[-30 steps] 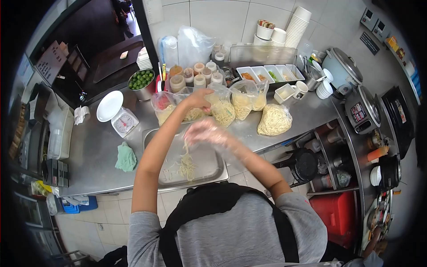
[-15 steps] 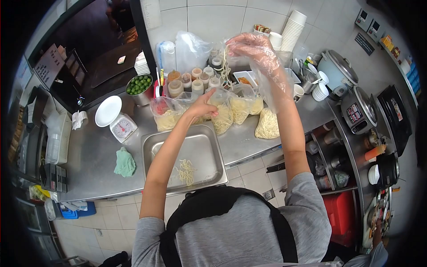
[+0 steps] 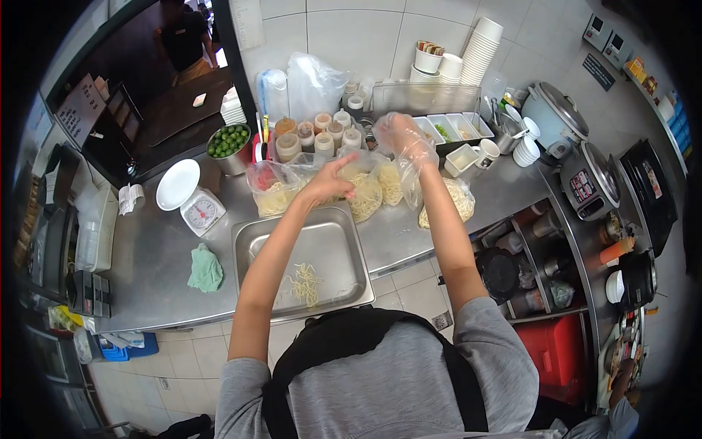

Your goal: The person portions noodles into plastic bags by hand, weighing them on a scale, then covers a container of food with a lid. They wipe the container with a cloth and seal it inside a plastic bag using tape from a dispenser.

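Several clear plastic bags of noodles (image 3: 365, 196) stand in a row behind the stainless-steel tray (image 3: 329, 238), where a small tangle of loose noodles (image 3: 305, 284) lies. The bare left hand (image 3: 327, 183) is unclenched beside the bags, index finger extended; whether it touches the film, I cannot tell. The right hand (image 3: 402, 139), in a clear disposable glove, is curled above the bags' far side, near the topping containers (image 3: 462, 128); whether it grips any strands cannot be told. Good handling here would likely mean steadying a bag's rim with light left fingertips and bringing the gloved fingers in from above, bunched, clear of the squeeze bottles (image 3: 289, 148). The baggy glove cuff (image 3: 412, 186) could snag thin film, so slow, upright withdrawal seems wise.
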Motion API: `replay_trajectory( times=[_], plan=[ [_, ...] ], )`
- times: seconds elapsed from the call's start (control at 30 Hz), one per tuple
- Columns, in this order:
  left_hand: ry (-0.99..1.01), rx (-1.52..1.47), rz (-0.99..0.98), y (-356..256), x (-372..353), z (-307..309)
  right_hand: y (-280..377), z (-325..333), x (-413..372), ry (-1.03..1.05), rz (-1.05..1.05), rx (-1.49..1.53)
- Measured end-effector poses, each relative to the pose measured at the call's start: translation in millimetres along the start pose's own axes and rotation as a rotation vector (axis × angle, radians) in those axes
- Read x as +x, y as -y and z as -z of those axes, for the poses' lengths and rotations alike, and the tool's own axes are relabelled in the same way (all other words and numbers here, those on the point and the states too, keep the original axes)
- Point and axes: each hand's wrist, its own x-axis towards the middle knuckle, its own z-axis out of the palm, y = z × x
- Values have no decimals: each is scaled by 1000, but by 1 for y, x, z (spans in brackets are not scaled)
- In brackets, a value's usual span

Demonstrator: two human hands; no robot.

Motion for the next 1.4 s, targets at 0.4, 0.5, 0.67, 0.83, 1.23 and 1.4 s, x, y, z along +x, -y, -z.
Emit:
replay_trajectory(
  times=[0.4,0.5,0.67,0.83,1.23,1.4],
  plan=[
    [-512,705,-143,12,4,13,-87,-95,-35,-60,18,88],
    [-521,904,-243,-6,9,-2,-105,-114,-42,83,69,35],
    [-401,1184,-33,-7,5,9,-92,-88,-68,302,-116,-105],
    [-419,1233,28,12,-13,23,-97,-110,-69,-305,-71,-132],
    [-168,1615,-138,3,110,-71,-151,-99,-42,-411,-211,303],
    [-68,1731,228,121,175,-64,-164,-106,-41,-484,-135,217]
  ],
)
